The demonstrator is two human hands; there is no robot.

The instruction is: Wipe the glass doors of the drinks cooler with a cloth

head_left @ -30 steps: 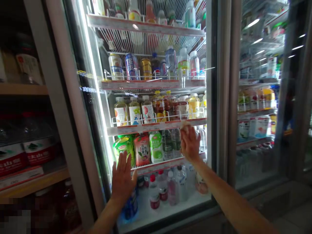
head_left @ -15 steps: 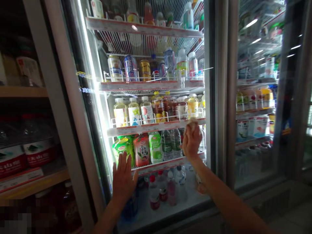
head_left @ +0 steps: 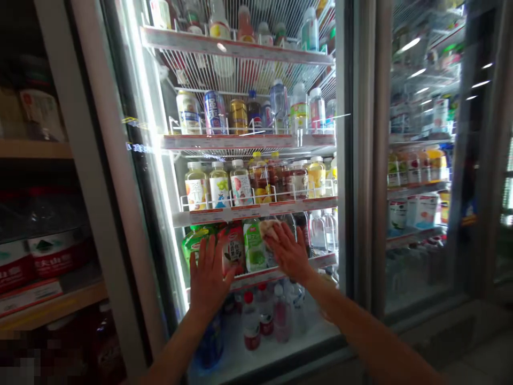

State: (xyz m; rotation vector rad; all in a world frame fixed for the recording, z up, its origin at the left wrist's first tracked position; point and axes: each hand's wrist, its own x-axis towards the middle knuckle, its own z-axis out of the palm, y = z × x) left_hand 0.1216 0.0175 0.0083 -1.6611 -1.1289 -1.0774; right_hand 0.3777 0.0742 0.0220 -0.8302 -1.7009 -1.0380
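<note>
In the head view, the left hand (head_left: 210, 280) spreads open, holding nothing, seemingly against the glass (head_left: 256, 144); the right hand (head_left: 290, 254), fingers nearly straight, holds the cloth (head_left: 269, 230) there; apparently wiping, further strokes calling for flat, even pressure.

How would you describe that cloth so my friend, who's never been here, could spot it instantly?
Find the brightly lit drinks fridge. Before its second-lowest row of drinks is the right hand. The cloth lies under it: pale and crumpled, while neighbouring drinks stand upright.
</note>
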